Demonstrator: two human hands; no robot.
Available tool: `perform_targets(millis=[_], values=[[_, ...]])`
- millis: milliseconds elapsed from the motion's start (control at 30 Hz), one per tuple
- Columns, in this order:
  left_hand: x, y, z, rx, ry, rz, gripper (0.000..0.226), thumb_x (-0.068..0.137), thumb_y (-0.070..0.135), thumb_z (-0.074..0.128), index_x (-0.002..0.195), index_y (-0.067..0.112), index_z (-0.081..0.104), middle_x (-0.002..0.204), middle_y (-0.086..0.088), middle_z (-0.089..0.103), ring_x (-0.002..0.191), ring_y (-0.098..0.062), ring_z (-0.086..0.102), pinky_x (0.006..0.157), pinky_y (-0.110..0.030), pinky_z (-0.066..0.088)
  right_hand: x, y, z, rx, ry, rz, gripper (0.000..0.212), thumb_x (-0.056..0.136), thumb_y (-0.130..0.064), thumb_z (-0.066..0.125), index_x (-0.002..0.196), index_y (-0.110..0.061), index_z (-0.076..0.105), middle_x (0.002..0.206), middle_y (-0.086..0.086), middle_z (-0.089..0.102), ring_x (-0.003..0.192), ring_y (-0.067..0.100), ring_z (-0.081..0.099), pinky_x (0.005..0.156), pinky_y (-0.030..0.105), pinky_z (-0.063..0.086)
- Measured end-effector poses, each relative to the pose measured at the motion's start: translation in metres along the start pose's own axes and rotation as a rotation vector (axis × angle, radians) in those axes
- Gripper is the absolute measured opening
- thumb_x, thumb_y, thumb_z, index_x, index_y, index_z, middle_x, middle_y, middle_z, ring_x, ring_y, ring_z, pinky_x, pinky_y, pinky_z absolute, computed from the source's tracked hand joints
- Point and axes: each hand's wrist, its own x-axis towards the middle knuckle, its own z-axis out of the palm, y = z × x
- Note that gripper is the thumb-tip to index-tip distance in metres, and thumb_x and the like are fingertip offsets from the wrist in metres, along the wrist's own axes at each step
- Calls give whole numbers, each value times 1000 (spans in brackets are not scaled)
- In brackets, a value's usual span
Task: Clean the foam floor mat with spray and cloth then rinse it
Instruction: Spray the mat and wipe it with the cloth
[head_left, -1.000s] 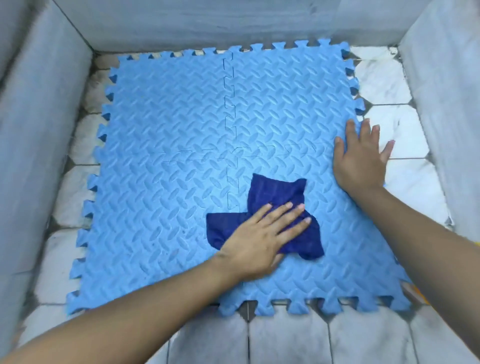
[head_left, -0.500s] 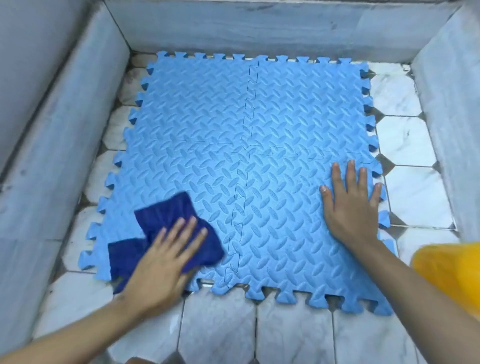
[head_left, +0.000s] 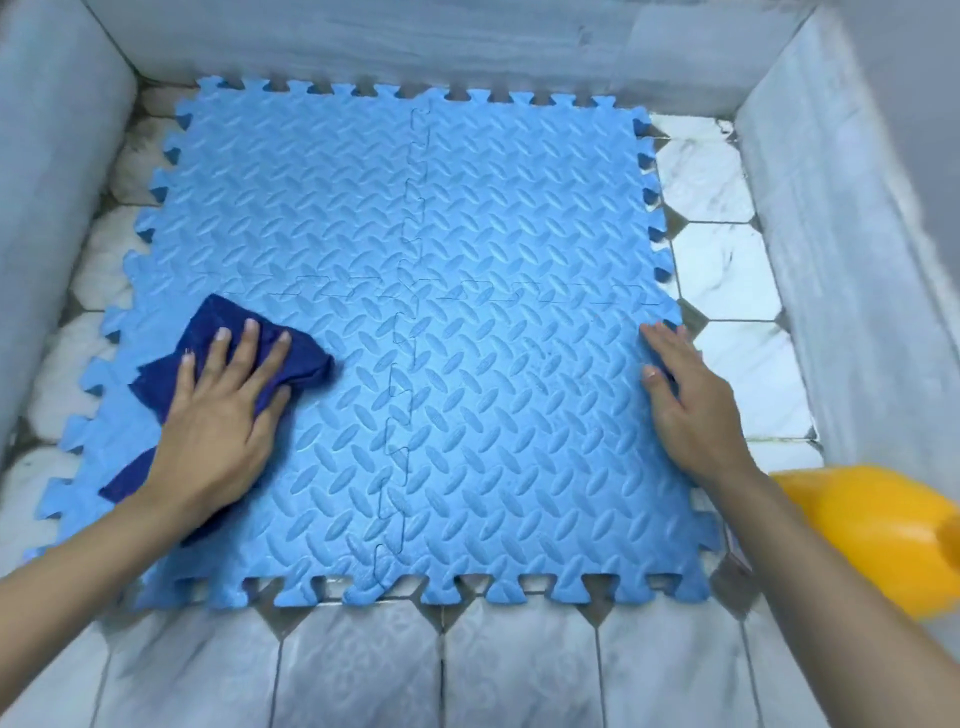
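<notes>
A light blue foam floor mat (head_left: 467, 249) made of interlocked puzzle tiles lies flat on the tiled floor. A dark blue cloth (head_left: 296, 358) is crumpled on the mat's near left part. My left hand (head_left: 218, 426) lies on the cloth with straight, spread fingers and presses it onto the mat. My right hand (head_left: 696, 410) rests flat on the mat's right edge, fingers straight and close together.
A yellow plastic container (head_left: 883, 535) sits at the right, just past my right forearm. Grey marble walls (head_left: 831, 234) enclose the floor on the left, back and right. White tiles (head_left: 727, 270) show in a strip beside the mat's right edge.
My left hand has slid the cloth from the mat's near left corner up and farther onto the mat. My right hand stays on the right edge.
</notes>
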Motion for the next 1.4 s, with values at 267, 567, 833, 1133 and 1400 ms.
perform_targets(millis=[267,567,833,1133,1400], values=[[-50,190,41,188,-144,1102,69,80,38,38,149,27,33,156,-5,30,144,-26,28,119,-47,15,-12,22,12,-232,91,120,57,100,-2,28,154,-21,28,160,6,28,151,28,12,122,42,3],[199,247,18,5,-20,374,58,101,41,25,154,20,12,163,-5,5,149,-24,1,120,-42,-1,-18,23,24,-172,270,120,59,91,-1,31,148,-13,41,156,14,33,149,31,18,122,48,8],[13,227,37,195,-81,1040,78,82,41,39,152,11,22,160,-8,19,147,-31,17,119,-46,8,-16,24,23,-22,302,159,56,93,6,33,144,-13,47,149,4,46,146,23,28,122,38,13],[95,153,22,24,-79,956,60,87,19,38,147,17,37,155,-2,32,144,-22,28,118,-40,20,-17,22,22,-30,321,161,48,98,3,38,141,-13,51,145,-1,50,140,11,30,121,35,17],[153,75,-14,-41,71,257,55,101,36,31,154,24,17,162,0,11,149,-25,8,121,-41,6,17,-12,30,-251,292,166,43,102,-25,37,140,-5,47,155,18,32,144,35,25,119,54,11]])
